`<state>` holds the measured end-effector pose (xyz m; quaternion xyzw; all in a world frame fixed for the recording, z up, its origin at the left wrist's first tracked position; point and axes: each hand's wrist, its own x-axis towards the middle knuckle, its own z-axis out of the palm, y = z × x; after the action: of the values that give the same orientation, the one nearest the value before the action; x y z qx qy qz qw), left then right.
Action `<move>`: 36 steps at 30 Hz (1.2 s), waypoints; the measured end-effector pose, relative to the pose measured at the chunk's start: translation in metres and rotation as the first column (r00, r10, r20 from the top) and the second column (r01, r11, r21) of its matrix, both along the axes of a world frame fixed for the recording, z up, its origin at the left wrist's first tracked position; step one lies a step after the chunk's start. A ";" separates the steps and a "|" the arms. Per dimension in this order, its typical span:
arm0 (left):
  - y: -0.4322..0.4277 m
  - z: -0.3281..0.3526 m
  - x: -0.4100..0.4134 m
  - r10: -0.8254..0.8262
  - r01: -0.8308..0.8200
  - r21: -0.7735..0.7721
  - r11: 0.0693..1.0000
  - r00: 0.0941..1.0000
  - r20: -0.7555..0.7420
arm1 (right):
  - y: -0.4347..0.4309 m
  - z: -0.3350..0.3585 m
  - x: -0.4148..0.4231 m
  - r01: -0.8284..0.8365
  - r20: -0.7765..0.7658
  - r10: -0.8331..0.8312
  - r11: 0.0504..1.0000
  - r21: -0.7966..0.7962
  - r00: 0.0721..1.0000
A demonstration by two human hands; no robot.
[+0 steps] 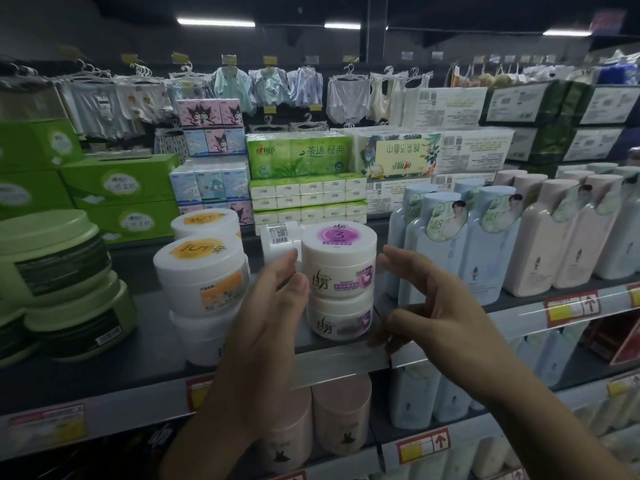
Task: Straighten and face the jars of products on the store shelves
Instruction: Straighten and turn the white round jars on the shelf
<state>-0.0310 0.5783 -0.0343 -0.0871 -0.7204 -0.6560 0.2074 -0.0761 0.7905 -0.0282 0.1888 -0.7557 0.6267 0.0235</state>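
Two white jars with purple labels stand stacked at the shelf front, the upper jar (339, 261) on the lower jar (341, 317), both labels facing me. My left hand (273, 306) reaches up with straight fingers and touches the upper jar's left side. To the right of the stack, my right hand (426, 306) hovers with fingers spread, its thumb near the lower jar and its fingers just off the upper one. Behind the stack another white jar (278, 240) shows its barcode. Orange-label jars (204, 271) are stacked to the left.
Large green jars (52, 258) fill the far left of the shelf (346, 358). Pale blue bottles (485, 244) and pink bottles (554, 237) stand close on the right. Tissue packs (298, 154) are piled behind. Pink jars (341, 414) sit on the shelf below.
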 end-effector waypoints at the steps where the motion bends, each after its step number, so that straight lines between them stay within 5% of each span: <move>1: -0.001 0.003 0.002 0.025 -0.025 -0.020 0.999 1.000 -0.004 | 0.002 0.005 0.001 0.019 -0.026 -0.018 1.000 0.012 0.999; 8: -0.008 0.034 0.017 0.143 -0.151 -0.195 0.969 0.988 -0.057 | 0.010 0.053 0.009 0.086 -0.183 -0.066 0.991 0.100 0.981; 18: -0.019 0.117 -0.003 0.125 -0.102 -0.450 0.887 0.992 0.022 | 0.013 0.119 -0.020 -0.050 -0.255 0.125 0.959 0.279 0.959; 25: -0.037 0.175 -0.032 0.081 0.040 -0.710 0.703 0.987 0.137 | -0.002 0.148 -0.047 -0.015 -0.269 0.151 0.894 0.449 0.951; 36: -0.069 0.207 -0.108 0.000 0.234 -0.885 0.402 0.967 0.256 | -0.035 0.163 -0.089 0.035 -0.205 0.131 0.758 0.652 0.970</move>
<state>-0.1389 0.5096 0.1726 -0.1649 -0.9701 -0.1782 0.0010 -0.1649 0.7554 0.1346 0.2780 -0.9126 0.2983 0.0306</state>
